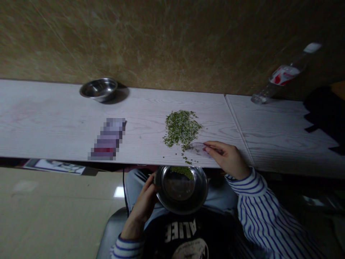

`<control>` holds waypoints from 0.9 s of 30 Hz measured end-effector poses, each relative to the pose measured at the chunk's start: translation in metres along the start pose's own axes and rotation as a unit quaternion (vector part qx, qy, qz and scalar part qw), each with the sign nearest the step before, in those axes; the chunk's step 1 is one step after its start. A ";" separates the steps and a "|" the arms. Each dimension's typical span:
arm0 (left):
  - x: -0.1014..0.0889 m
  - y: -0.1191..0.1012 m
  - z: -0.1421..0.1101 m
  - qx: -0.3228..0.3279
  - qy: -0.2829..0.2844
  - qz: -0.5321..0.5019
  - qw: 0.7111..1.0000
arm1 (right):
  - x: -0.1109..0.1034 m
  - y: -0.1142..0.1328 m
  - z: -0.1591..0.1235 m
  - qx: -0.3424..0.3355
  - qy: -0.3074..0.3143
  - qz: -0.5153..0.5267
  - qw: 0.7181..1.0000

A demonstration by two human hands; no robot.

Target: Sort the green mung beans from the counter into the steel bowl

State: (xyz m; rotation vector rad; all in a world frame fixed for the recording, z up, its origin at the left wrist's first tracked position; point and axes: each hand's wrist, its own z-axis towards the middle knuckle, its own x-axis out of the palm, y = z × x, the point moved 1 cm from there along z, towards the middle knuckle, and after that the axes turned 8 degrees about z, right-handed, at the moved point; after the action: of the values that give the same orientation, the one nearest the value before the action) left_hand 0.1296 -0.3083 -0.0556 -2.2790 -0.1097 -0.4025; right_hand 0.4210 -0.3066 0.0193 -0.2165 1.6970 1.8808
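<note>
My left hand (144, 203) is closed on the rim of a steel bowl (181, 189), held just below the table's front edge over my lap. A small heap of green beans (183, 172) lies inside the bowl at its far side. My right hand (226, 157) rests on the table near the edge and pinches a thin clear plastic piece (198, 149), which lies flat against the near side of a spread pile of green beans (181, 127).
A second, empty steel bowl (99, 89) sits at the back left of the white wooden table (54, 122). A blurred flat object (108, 139) lies left of the beans. A plastic bottle (283, 75) lies at the back right; dark cloth (325, 115) covers the far right.
</note>
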 end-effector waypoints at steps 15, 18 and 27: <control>-0.002 0.003 0.002 0.003 0.016 0.000 1.000 | 0.005 0.008 -0.004 -0.025 0.038 0.000 0.999; -0.001 0.003 0.002 0.001 0.007 -0.003 1.000 | 0.002 0.007 -0.004 -0.027 0.036 -0.004 0.999; 0.000 0.003 0.001 -0.008 0.003 0.005 1.000 | 0.003 0.011 -0.004 -0.024 0.042 -0.010 0.999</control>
State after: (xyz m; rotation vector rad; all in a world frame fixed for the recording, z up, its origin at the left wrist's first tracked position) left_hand 0.1300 -0.3093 -0.0585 -2.2935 -0.0923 -0.4077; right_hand 0.4118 -0.3098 0.0260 -0.3355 1.6999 1.9230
